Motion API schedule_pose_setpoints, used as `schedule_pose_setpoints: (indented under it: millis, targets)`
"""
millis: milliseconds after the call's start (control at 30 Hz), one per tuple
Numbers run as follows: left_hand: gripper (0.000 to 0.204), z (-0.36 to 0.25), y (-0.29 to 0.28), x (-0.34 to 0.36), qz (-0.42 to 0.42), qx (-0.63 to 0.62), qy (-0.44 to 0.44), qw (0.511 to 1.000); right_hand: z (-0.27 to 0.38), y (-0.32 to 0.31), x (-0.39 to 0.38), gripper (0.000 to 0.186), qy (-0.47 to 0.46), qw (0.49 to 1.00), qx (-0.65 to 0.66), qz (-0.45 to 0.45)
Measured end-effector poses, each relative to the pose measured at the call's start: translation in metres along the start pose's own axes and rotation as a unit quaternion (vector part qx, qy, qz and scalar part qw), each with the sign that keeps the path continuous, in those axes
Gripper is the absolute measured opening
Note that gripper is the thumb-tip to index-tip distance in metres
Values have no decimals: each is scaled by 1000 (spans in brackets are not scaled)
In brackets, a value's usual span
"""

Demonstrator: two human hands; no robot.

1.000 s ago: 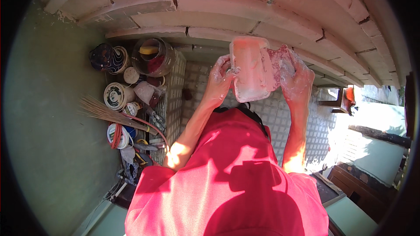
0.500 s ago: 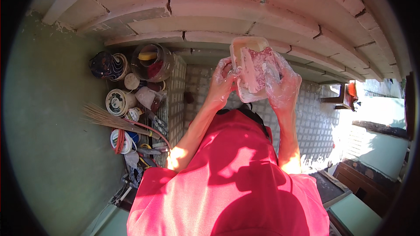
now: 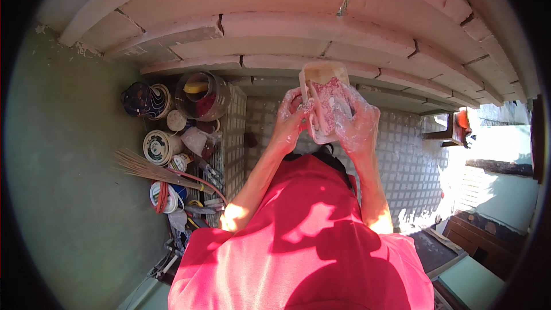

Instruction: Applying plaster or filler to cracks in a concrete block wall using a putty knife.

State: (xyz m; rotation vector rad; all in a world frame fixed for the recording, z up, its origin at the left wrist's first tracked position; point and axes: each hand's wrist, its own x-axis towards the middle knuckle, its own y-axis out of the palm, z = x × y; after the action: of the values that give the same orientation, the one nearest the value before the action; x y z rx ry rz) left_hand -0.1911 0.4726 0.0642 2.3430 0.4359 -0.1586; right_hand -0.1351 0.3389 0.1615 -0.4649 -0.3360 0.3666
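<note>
In front of my chest I hold up a translucent rectangular plastic tub [image 3: 340, 68]. My left hand [image 3: 291, 116] is closed round the tub's left side, thumb near the rim. A pinkish-red piece with white smears [image 3: 328, 103] lies over the tub's near part; it could be a sponge or a wet lump, I cannot tell which. My right hand [image 3: 357, 121] is closed over the right side of this piece, its fingers bent and pressing on it. White paste or powder coats both hands. What lies beneath the piece inside the tub is mostly hidden.
To the left, a ledge holds a clear round container [image 3: 202, 96], several paint buckets [image 3: 160, 147], a stick broom [image 3: 152, 169] and a red hose [image 3: 201, 179]. A stepped pinkish wall [image 3: 287, 26] rises ahead. Tiled floor [image 3: 402, 155] lies below, with a wooden stool [image 3: 450, 132] at right.
My right hand has moved left and inward across the tub, and the pinkish piece shows narrower. The whole view has shifted slightly, so the surroundings sit lower.
</note>
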Motion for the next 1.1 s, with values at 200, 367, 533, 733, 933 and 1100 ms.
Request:
schedule_pose_setpoints:
  millis: [200, 367, 533, 733, 933, 1100]
  targets:
    - [36, 9, -10, -1, -6, 0, -29, 1000, -49, 12, -1, 39, 9, 999, 26, -41]
    - [35, -1, -10, 3, -4, -1, -31, 1000, -53, 12, 4, 36, 57, 995, 60, -47]
    - [34, -11, -9, 12, -5, 9, -27, 1000, -76, 19, 18, 35, 41, 995, 77, -39]
    - [34, -12, -11, 5, 17, -16, -39, 999, -88, 17, 14, 31, 36, 991, 122, -40]
    - [36, -1, -24, 4, 15, -38, -49, 998, -85, 14, 2, 27, 90, 982, 157, -63]
    - [34, -21, -12, 13, 41, -27, 1, 999, -64, -8, 13, 31, 156, 935, 303, -96]
